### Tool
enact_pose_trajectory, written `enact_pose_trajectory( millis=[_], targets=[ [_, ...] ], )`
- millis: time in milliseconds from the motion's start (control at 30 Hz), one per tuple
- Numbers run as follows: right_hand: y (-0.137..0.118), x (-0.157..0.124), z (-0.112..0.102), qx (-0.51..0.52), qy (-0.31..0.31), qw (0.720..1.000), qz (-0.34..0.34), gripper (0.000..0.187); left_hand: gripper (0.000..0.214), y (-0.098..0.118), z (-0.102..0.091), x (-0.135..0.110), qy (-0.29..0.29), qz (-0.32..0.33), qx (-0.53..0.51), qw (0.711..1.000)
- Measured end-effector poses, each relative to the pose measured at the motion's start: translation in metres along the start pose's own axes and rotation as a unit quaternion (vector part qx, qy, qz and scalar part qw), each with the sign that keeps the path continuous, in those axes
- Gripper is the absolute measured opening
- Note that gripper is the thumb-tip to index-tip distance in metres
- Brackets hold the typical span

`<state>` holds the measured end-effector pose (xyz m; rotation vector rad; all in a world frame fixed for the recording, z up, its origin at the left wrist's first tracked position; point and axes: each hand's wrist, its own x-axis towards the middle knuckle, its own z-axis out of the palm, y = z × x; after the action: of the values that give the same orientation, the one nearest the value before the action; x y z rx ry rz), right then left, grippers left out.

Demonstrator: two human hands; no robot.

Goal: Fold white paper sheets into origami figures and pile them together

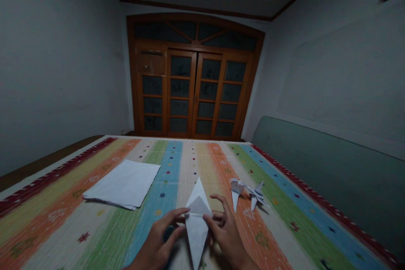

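Over on the left, a stack of white sheets (125, 183) lies straight on the striped cloth (101, 236), in no container. Now the left hand (161, 235): its index fingertip touches the folded paper's near-side left edge, though whether it pinches, I can't tell. Centre stage, the folded paper (198, 219), a long white diamond between both hands; it looks feather-light, crisp along its creases, easily crumpled, best held lightly at the wide middle. The right hand (226, 230) grips there, thumb on top, index raised. Farther right, folded figures (236, 189) sit on the cloth.
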<state>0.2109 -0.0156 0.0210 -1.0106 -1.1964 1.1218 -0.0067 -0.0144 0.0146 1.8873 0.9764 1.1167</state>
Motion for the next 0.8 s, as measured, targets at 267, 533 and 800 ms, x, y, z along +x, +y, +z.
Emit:
enact_pose_trajectory(
  millis=[267,533,800],
  targets=[
    [0.018,0.003,-0.002,-0.028,-0.078,0.995,0.058,0.057,0.032,0.000,-0.005,0.009,-0.035,-0.057,0.010,0.998],
    [0.010,-0.002,-0.008,-0.318,-0.058,0.946,-0.029,0.017,0.033,-0.001,-0.004,0.010,-0.075,-0.055,0.095,0.991],
    [0.004,-0.005,-0.013,-0.465,-0.068,0.881,-0.060,0.017,0.037,0.004,-0.010,0.007,-0.103,0.022,0.235,0.966]
  ],
)
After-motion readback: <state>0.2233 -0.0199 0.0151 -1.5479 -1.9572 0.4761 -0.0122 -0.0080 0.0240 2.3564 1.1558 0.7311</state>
